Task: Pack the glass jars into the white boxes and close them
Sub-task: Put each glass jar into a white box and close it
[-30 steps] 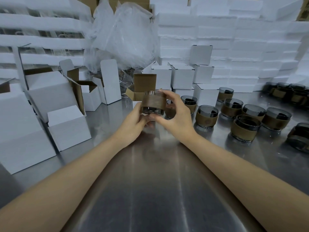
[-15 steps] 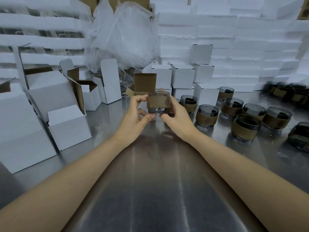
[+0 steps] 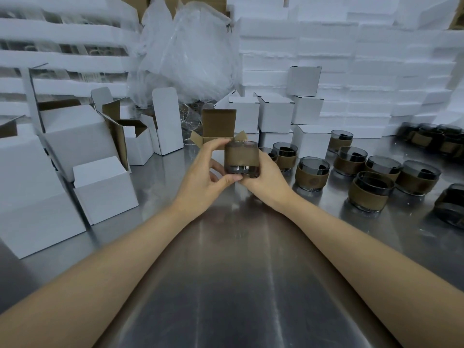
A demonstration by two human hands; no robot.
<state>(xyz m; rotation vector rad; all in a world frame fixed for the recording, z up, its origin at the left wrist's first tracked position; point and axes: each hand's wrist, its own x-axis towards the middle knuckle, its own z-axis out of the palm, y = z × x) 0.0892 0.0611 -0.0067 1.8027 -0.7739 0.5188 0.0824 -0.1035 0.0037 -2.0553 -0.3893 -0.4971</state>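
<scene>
A dark glass jar point(image 3: 241, 159) with a brown sleeve is held upright above the steel table, just in front of a small open box point(image 3: 218, 126) whose brown inner lid stands up. My left hand point(image 3: 204, 182) pinches the jar's left side and base with thumb and fingers. My right hand point(image 3: 267, 178) grips it from the right and from behind. Several more sleeved jars point(image 3: 312, 173) stand on the table to the right. Closed white boxes point(image 3: 275, 114) are stacked behind the open one.
Open and folded white boxes point(image 3: 105, 188) crowd the left side of the steel table point(image 3: 226, 285). A crumpled clear plastic bag point(image 3: 185, 51) and stacks of white foam trays point(image 3: 364, 59) fill the back.
The jar has risen slightly and moved right and forward toward the open box. My left thumb now reaches over the jar's upper left edge.
</scene>
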